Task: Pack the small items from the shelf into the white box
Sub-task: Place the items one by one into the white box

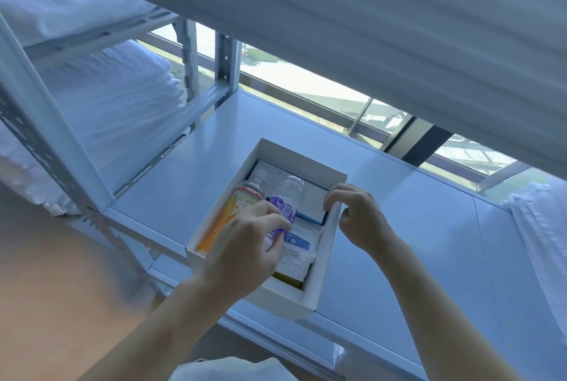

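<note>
The white box (pixel 322 261) lies open on the pale shelf board (pixel 190 178), its near end past the shelf's front edge. Inside lie an orange-labelled bottle (pixel 227 212), a clear bottle with a purple label (pixel 285 196), a white packet with blue print (pixel 299 245) and a flat white-and-blue carton (pixel 310 193) beneath them. My left hand (pixel 245 245) reaches into the box and holds the purple-labelled bottle at its lower part. My right hand (pixel 357 215) pinches the box's right wall near its middle.
Grey metal uprights (pixel 227 61) and the upper shelf (pixel 368 12) frame the space. White bedding (pixel 116 95) fills the rack at left, and more white cloth (pixel 540 227) lies at right. A window runs behind the shelf.
</note>
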A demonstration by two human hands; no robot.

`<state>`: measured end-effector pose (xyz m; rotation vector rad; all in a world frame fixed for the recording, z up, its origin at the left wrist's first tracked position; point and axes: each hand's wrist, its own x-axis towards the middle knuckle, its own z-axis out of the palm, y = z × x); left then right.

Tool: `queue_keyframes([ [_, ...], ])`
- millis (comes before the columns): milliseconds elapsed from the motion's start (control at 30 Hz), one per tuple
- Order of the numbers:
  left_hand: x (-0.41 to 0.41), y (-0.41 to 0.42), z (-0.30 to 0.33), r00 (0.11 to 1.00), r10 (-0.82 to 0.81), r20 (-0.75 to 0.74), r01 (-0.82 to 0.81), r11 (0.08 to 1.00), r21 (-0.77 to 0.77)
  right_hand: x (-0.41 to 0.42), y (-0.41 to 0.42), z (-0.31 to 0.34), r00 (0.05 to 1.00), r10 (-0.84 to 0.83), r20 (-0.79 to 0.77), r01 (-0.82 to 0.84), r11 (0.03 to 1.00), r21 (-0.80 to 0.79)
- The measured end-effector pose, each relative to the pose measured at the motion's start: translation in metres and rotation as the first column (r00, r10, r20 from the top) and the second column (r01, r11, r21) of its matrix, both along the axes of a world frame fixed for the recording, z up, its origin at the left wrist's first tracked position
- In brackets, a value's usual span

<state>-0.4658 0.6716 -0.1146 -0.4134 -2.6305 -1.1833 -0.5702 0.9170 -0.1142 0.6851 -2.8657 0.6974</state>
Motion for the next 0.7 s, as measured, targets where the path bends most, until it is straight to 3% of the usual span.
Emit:
queue_keyframes([
  [100, 0.007, 0.022, 0.003, 0.998, -0.057, 0.037, 0.058, 0.998, -0.009, 0.011, 0.006, -0.009, 1.000, 0.014, 0.024, -0.015, 1.000, 0.018],
  [367, 0.022, 0.057, -0.012, 0.981, -0.132, 0.144, 0.161, 0.965, -0.209, 0.022, 0.015, -0.013, 1.000, 0.019, 0.015, -0.019, 0.999, -0.041],
  [700, 0.022, 0.087, -0.011, 0.964, -0.210, 0.162, 0.244, 0.942, -0.232, 0.054, 0.064, -0.011, 0.994, -0.101, 0.034, 0.103, 0.993, -0.063],
])
